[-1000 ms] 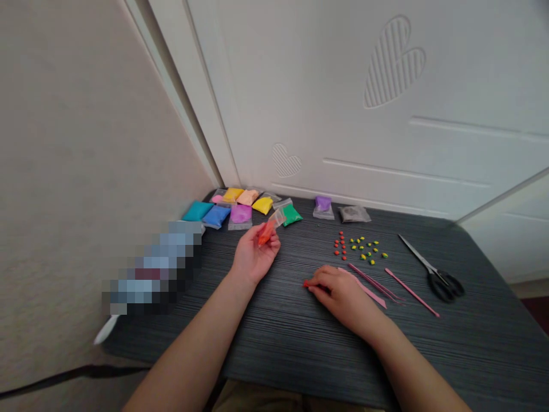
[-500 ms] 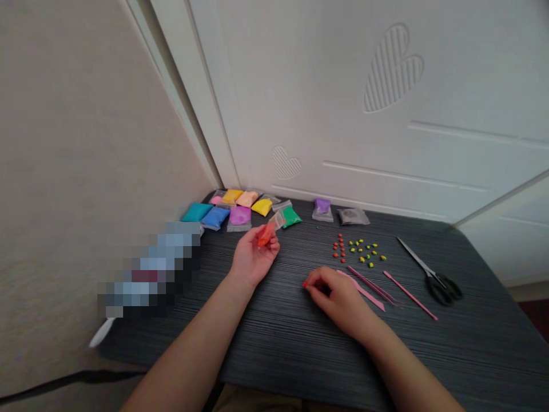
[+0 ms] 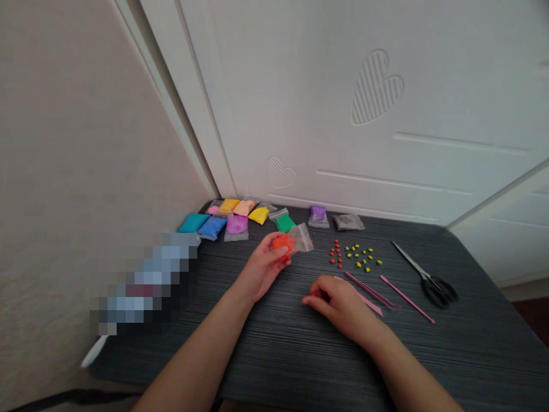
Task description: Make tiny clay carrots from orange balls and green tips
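Observation:
Between the thumb and fingers of my left hand [image 3: 266, 264] is a clear zip bag of orange-red clay [image 3: 283, 246], its transparent end pointing right. My right hand [image 3: 330, 297] rests low over the table with thumb and fingers pinched together. A bit of red clay [image 3: 315, 293] shows between those fingertips, mostly hidden. Beside the right hand lie a pink flat clay tool [image 3: 372, 304], pink tweezers [image 3: 369, 286] and a thin pink stick tool [image 3: 406, 298]. Beyond it sit several small red clay pieces [image 3: 337, 252] and several yellow-green ones [image 3: 359, 256].
Several bags of coloured clay line the back left, among them a blue bag [image 3: 212, 228] and a green bag [image 3: 285, 222]. A purple bag [image 3: 318, 213] and a grey bag [image 3: 349, 222] lie farther right. Black-handled scissors [image 3: 433, 283] rest at the right. A blurred-out object [image 3: 150, 280] occupies the left edge.
My left hand has moved slightly right and turned, so the orange-red clay bag now shows its broad side. The red bit in my right fingertips has become more hidden. The view has tilted slightly.

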`<state>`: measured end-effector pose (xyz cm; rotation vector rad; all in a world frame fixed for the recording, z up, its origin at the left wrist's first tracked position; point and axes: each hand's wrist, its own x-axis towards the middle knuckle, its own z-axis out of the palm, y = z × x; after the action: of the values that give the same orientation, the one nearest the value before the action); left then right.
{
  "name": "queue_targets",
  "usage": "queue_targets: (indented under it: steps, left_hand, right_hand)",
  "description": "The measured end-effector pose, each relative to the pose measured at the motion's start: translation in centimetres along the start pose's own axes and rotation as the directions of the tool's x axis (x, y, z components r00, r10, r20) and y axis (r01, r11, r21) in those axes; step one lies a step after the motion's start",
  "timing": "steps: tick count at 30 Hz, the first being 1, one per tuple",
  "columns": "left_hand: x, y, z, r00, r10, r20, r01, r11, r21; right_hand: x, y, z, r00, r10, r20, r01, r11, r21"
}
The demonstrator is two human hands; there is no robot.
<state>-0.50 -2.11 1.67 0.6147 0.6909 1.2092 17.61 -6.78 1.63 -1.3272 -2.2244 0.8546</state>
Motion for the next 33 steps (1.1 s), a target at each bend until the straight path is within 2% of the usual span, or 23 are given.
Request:
queue_targets:
  steps: [3, 5, 10, 12, 14, 17, 19, 25, 33]
  left_hand:
    - [-0.6, -0.2, 0.7, 0.996, 0.011, 0.085, -0.022, 0.99, 0.136]
    - [-0.8, -0.2, 0.8, 0.992, 0.016, 0.122, -0.04, 0.98, 0.197]
    - [-0.7, -0.2, 0.5, 0.989, 0.03, 0.144, -0.066, 0.964, 0.256]
    - [-0.7, -0.1, 0.5, 0.988, 0.026, 0.151, -0.067, 0.961, 0.269]
    - [-0.7, -0.2, 0.5, 0.987, 0.022, 0.16, -0.071, 0.949, 0.308]
    - [-0.7, -0.5, 0.4, 0.981, -0.009, 0.192, -0.067, 0.92, 0.387]
    - [-0.7, -0.7, 0.4, 0.973, -0.037, 0.228, -0.064, 0.906, 0.418]
    - [-0.9, -0.8, 0.5, 0.96, -0.089, 0.265, -0.045, 0.887, 0.46]
    - [-1.2, -1.1, 0.7, 0.935, -0.179, 0.305, 0.008, 0.874, 0.485]
  right_hand:
    - [0.1, 0.0, 0.6, 0.999, -0.027, -0.023, 0.022, 0.981, -0.194]
    - [0.3, 0.0, 0.9, 0.998, -0.066, -0.021, 0.058, 0.963, -0.264]
    - [0.1, -0.2, 0.7, 0.994, -0.11, 0.011, 0.109, 0.96, -0.259]
    - [-0.1, -0.1, -0.1, 0.993, -0.115, -0.018, 0.109, 0.973, -0.203]
    - [-0.2, 0.1, -1.0, 0.984, -0.114, -0.136, 0.1, 0.989, -0.108]
    - [-0.2, 0.5, -2.1, 0.917, -0.106, -0.386, 0.118, 0.993, 0.006]
    - [-0.1, 0.8, -2.4, 0.881, -0.114, -0.458, 0.14, 0.99, 0.023]
    - [0.2, 1.2, -1.9, 0.899, -0.101, -0.426, 0.144, 0.987, 0.069]
    - [0.3, 1.6, -1.3, 0.944, -0.109, -0.313, 0.149, 0.983, 0.108]
